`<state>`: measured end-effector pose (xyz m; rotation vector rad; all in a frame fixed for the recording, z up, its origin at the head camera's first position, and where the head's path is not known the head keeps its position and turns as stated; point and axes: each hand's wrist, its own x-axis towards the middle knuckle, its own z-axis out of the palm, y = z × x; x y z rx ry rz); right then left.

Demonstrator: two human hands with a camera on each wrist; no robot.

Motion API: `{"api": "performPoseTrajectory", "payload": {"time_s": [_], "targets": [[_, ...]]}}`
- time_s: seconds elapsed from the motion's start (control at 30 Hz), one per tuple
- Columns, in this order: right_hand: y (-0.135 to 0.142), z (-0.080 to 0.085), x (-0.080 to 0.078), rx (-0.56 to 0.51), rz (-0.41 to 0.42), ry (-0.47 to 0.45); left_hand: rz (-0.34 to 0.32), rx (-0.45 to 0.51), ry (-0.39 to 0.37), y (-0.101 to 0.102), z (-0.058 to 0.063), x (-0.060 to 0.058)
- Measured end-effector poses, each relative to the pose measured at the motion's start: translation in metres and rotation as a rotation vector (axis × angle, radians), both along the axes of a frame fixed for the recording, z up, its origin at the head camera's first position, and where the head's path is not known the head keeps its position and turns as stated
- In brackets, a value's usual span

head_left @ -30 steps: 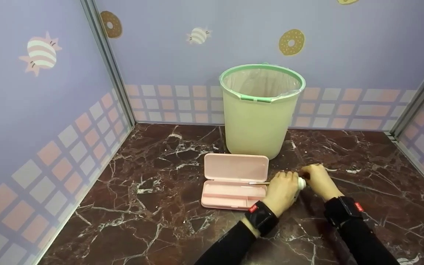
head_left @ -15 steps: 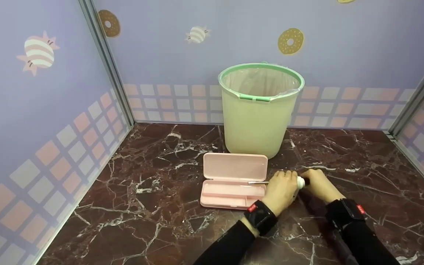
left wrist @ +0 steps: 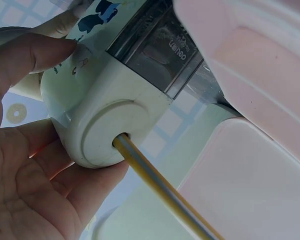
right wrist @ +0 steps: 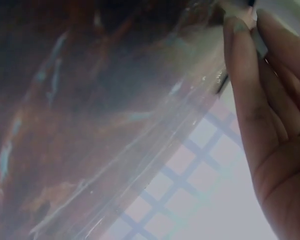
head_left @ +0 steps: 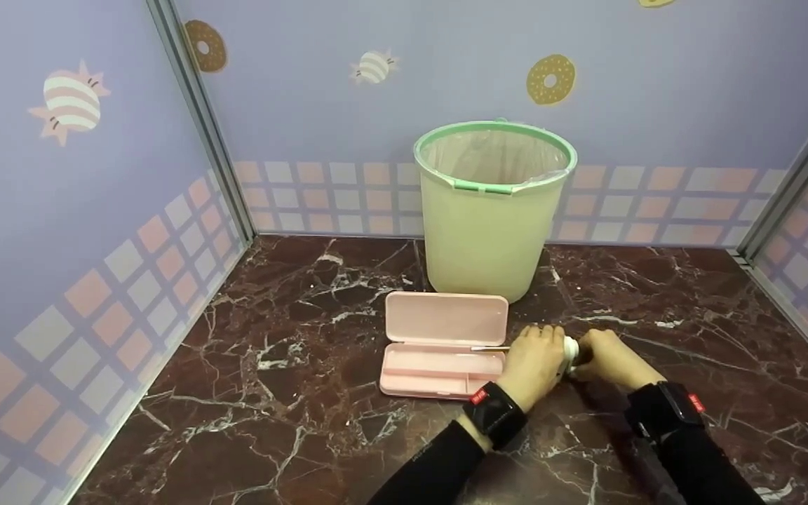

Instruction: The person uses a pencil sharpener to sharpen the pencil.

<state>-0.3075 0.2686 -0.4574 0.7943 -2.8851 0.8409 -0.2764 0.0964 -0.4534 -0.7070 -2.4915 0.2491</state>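
Observation:
In the left wrist view, my left hand [left wrist: 25, 185] grips a white pencil sharpener [left wrist: 97, 87] with dark printed figures and a clear shavings drawer [left wrist: 160, 60]. A yellow pencil with a grey stripe [left wrist: 165, 189] is inserted in its round hole. The pencil's free end [head_left: 489, 348] reaches over the open pink pencil case [head_left: 418, 384] in the head view. On the sharpener's right side, my right hand [head_left: 614, 359] pinches the crank, mostly hidden by its fingers. Thumb and fingertips of that hand [right wrist: 260, 120] come together at the top of the right wrist view.
A pale green bin [head_left: 488, 238] with a clear liner stands behind the pencil case, near the patterned back wall [head_left: 306, 105]. Dark red marbled tabletop [head_left: 292, 421] surrounds the hands. Side walls [head_left: 60, 210] rise at left and right.
My right hand has shifted round at the crank, its fingertips now lower and nearer to me. The left hand, sharpener and pencil hold almost the same place.

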Motion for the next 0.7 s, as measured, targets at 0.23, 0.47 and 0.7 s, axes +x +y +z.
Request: {"api": "performPoseTrajectory", "payload": {"time_s": [0.23,0.47,0.7], "targets": [[0.002,0.012,0.009,0.020,0.056,-0.094,-0.006,-0.001,-0.012,0.000,0.000,0.000],[0.005,0.026,0.020,0.073,0.104,-0.089,-0.002,0.012,-0.043,0.000,0.001,0.001],[0.005,0.037,0.029,0.068,0.102,-0.080,-0.013,0.021,-0.010,-0.001,0.001,0.000]]}}
